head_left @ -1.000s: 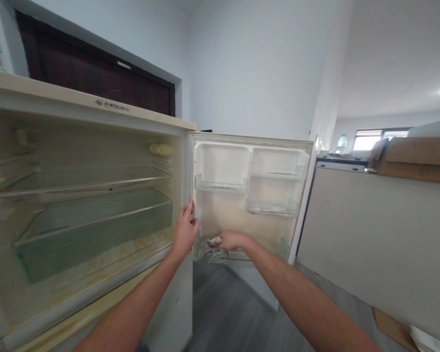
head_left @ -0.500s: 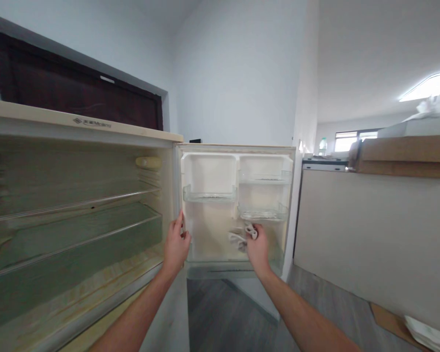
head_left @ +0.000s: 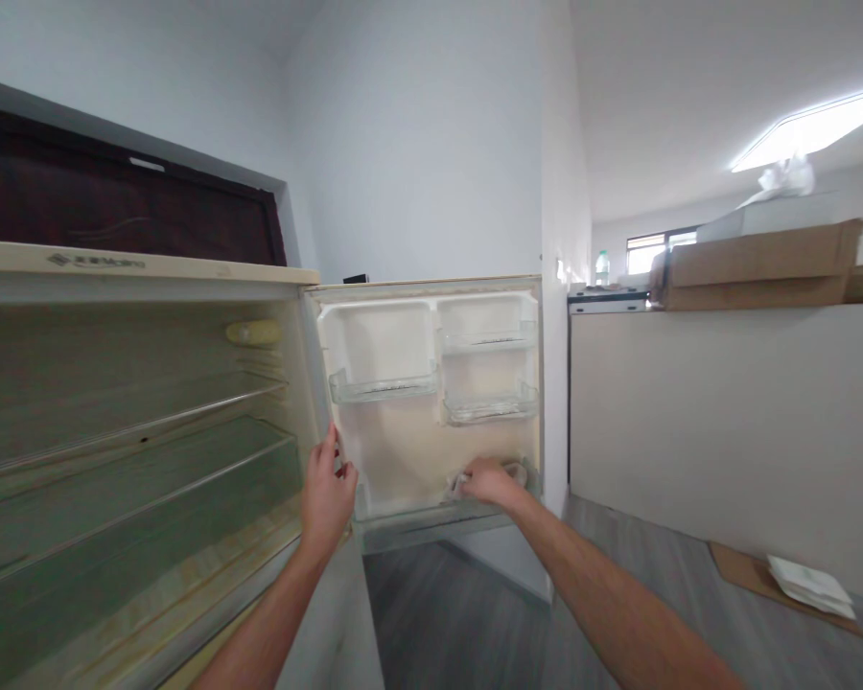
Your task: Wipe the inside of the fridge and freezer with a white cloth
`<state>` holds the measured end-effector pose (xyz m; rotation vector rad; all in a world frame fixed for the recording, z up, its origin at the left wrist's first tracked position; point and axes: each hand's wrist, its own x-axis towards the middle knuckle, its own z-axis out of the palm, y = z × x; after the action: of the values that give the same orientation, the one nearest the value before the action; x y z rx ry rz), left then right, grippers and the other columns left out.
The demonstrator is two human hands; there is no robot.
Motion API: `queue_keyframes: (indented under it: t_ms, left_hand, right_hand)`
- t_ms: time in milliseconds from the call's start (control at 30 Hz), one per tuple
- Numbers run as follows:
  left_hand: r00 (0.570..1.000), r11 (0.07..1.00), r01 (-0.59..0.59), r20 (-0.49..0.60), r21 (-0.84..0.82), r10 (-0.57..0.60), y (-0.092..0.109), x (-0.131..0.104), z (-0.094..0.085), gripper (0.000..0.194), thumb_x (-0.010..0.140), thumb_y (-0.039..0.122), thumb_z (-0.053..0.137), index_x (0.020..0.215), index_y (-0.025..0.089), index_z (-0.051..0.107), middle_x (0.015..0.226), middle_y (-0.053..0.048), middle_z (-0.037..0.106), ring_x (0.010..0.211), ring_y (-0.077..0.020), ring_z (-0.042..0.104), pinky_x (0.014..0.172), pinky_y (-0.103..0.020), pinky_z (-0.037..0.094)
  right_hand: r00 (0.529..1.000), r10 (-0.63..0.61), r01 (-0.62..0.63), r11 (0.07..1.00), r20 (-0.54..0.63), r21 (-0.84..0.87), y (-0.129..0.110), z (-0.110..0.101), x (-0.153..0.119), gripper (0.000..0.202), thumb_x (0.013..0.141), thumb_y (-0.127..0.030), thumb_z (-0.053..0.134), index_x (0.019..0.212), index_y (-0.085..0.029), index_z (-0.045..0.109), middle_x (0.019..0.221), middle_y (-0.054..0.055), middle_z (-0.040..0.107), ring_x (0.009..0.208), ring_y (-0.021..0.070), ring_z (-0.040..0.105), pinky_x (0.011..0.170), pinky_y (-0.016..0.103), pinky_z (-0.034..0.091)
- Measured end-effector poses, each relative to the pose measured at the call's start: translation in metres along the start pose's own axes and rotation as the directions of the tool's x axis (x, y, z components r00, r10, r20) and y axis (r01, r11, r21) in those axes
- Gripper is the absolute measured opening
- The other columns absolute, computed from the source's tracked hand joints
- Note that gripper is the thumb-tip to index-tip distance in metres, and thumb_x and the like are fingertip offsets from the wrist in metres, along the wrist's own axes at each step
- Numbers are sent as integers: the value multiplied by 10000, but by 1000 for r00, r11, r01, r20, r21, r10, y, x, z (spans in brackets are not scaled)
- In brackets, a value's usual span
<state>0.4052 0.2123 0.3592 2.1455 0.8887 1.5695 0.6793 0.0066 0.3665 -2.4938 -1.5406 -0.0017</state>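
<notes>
The refrigerator door [head_left: 381, 446] stands wide open, its pale inner panel facing me. My right hand [head_left: 493, 481] is closed on a crumpled light grey cloth [head_left: 455, 486], low on the panel just above the bottom clear door bin [head_left: 431, 525]. Part of the cloth is hidden behind my fingers. At the door's hinge side, my left hand [head_left: 327, 494] rests with its index finger stretched up against the edge and its thumb apart. Smaller clear bins, one at the left [head_left: 384, 386] and two at the right, sit higher on the door.
Left of the door is the open refrigerator compartment [head_left: 136, 340] with glass shelves [head_left: 144, 439] and a yellowish stained floor. A white partition [head_left: 719, 412] stands at right, cardboard boxes [head_left: 758, 268] on top. Flat cardboard [head_left: 744, 572] and a white packet [head_left: 809, 585] lie on the floor.
My right hand has moved lower on the door panel with the cloth and turned so its fingers point left. My left hand stays at the hinge side. The view has shifted right.
</notes>
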Motion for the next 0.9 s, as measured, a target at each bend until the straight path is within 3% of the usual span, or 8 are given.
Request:
queue_keyframes:
  t_ms: [100, 200, 333, 433, 533, 700, 800, 900]
  left_hand:
    - [1000, 1000, -3, -4, -1, 3, -1, 0, 1, 847, 1044, 243, 628, 1869, 270, 439, 1381, -131, 691, 1195, -299, 781, 1028, -459, 715]
    - [1000, 1000, -17, -15, -15, 17, -2, 0, 4, 854, 1036, 238, 644, 1865, 289, 446, 1368, -118, 688, 1197, -283, 786, 996, -417, 719]
    - [1000, 1000, -14, -23, 10, 14, 2, -1, 6, 842, 1046, 238, 644, 1863, 309, 450, 1363, -106, 691, 1128, -260, 799, 981, -405, 712]
    - [999, 999, -23, -30, 35, 24, 5, -1, 5, 855, 1039, 235, 651, 1867, 288, 446, 1349, -111, 696, 1133, -272, 794, 997, -415, 704]
    - [999, 999, -24, -29, 35, 25, 6, -1, 4, 864, 1034, 226, 648, 1871, 278, 438, 1345, -114, 689, 1143, -273, 789, 997, -412, 701]
    - [1000, 1000, -8, -11, 19, 8, 7, -2, 5, 859, 1042, 220, 645, 1873, 277, 437, 1393, -129, 685, 1155, -280, 784, 1035, -439, 704]
    - [1000, 1000, 2, -16, -2, -2, 6, -2, 5, 854, 1045, 213, 650, 1869, 301, 446, 1439, -130, 676, 1162, -270, 787, 1051, -429, 705]
    - [1000, 999, 3, -4, -51, -3, 4, -2, 4, 869, 1044, 202, 652, 1875, 328, 432, 1453, -124, 671, 1225, -264, 774, 1062, -405, 708]
  right_hand:
    - [993, 109, -108, 994, 50, -16, 10, -4, 2, 290, 1043, -296, 736, 1169, -170, 965, 1261, 198, 917, 1165, 323, 872, 913, 329, 591]
    - [975, 165, -165, 986, -149, 11, 15, -2, -8, 315, 1052, -220, 682, 1215, -176, 948, 1283, 187, 912, 1238, 320, 843, 991, 346, 593]
    - [825, 71, -81, 997, -560, 8, 19, -7, -26, 487, 991, -98, 658, 1436, -164, 844, 1492, 185, 822, 1479, 350, 674, 1253, 470, 532]
    - [758, -9, -19, 999, -652, -36, 26, -18, -30, 567, 1010, -122, 666, 1572, -151, 736, 1622, 190, 724, 1575, 373, 538, 1367, 543, 436]
    - [814, -21, -19, 998, -581, -63, 36, -25, -25, 527, 1035, -149, 677, 1560, -152, 730, 1622, 201, 686, 1527, 366, 561, 1343, 497, 461]
    - [898, 139, -176, 983, -418, -51, 51, -19, -17, 625, 1044, -44, 585, 1657, -146, 653, 1574, 255, 679, 1309, 312, 749, 1126, 404, 579]
    - [950, 172, -199, 977, -262, -79, 52, -15, -8, 502, 1091, -39, 501, 1522, -110, 748, 1445, 264, 782, 1227, 304, 812, 1046, 379, 589]
    - [985, 138, -146, 987, -108, -73, 45, -12, 4, 336, 1029, -67, 635, 1263, -98, 873, 1254, 252, 879, 1166, 327, 841, 1000, 359, 586]
